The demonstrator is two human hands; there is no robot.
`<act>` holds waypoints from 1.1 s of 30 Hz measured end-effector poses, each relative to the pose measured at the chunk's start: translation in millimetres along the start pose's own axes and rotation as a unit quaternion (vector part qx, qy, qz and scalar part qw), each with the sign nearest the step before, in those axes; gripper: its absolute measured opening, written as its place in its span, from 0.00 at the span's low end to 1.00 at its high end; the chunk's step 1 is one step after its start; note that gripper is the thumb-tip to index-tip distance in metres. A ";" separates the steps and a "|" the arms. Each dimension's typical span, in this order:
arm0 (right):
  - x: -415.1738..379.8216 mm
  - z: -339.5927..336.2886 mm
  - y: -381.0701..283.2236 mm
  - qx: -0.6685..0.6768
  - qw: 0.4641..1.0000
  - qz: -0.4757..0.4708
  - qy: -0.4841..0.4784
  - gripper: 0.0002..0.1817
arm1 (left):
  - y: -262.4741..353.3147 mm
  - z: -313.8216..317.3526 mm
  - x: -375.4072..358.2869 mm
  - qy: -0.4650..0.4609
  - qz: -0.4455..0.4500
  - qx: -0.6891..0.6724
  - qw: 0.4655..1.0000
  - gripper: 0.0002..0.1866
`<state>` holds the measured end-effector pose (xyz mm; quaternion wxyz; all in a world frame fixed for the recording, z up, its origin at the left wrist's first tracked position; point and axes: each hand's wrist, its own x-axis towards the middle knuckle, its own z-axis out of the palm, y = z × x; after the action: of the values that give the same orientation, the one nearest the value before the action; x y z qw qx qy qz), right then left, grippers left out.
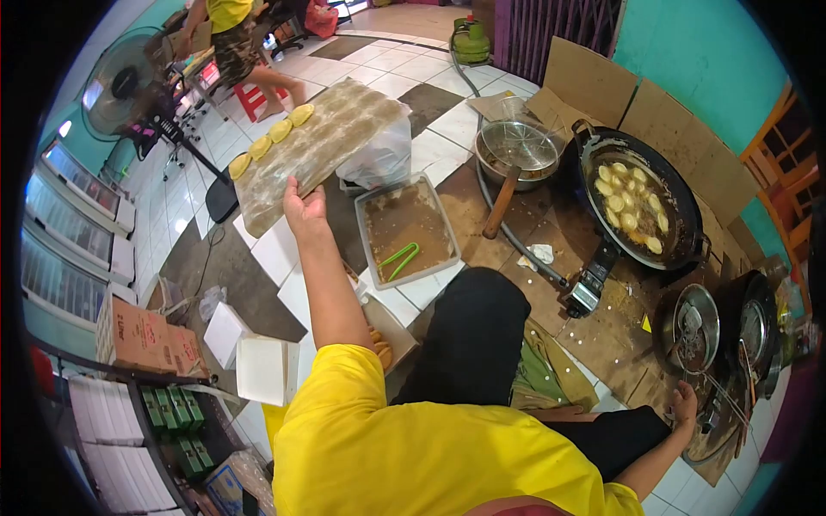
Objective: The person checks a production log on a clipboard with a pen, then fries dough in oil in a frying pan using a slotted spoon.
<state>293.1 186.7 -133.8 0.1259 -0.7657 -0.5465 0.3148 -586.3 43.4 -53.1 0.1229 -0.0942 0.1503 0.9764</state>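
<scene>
My left hand [305,206] grips the near edge of a flour-dusted board [331,142], held up and tilted at the end of my stretched arm. Several pale half-moon pastries [280,131] lie in a row along the board's far left edge. Down at the right, beside my knee, my right hand [684,408] seems to hold nothing, its fingers loosely apart. A long-handled wire skimmer [716,391] is close to that hand. In the black wok [684,176] on the right, several pale yellow pieces [632,199] sit in bubbling oil.
Below the board stands a plastic tub [453,225] with green tongs [400,261] inside. A strainer with a wooden handle [502,202] rests over a bowl left of the wok. Cardboard [602,77] shields the wall. A fan [129,86] and another person [234,43] are further back.
</scene>
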 end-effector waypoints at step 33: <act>29.5 35.1 -65.4 -0.200 0.966 0.162 -0.037 0.19 | -268.2 -163.1 278.0 0.148 -0.101 0.089 0.980 0.16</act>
<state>227.8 232.7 -135.9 -0.1029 -0.8415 -0.4715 0.2427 -755.1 298.5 -339.8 0.2055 -0.2412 0.2431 0.9168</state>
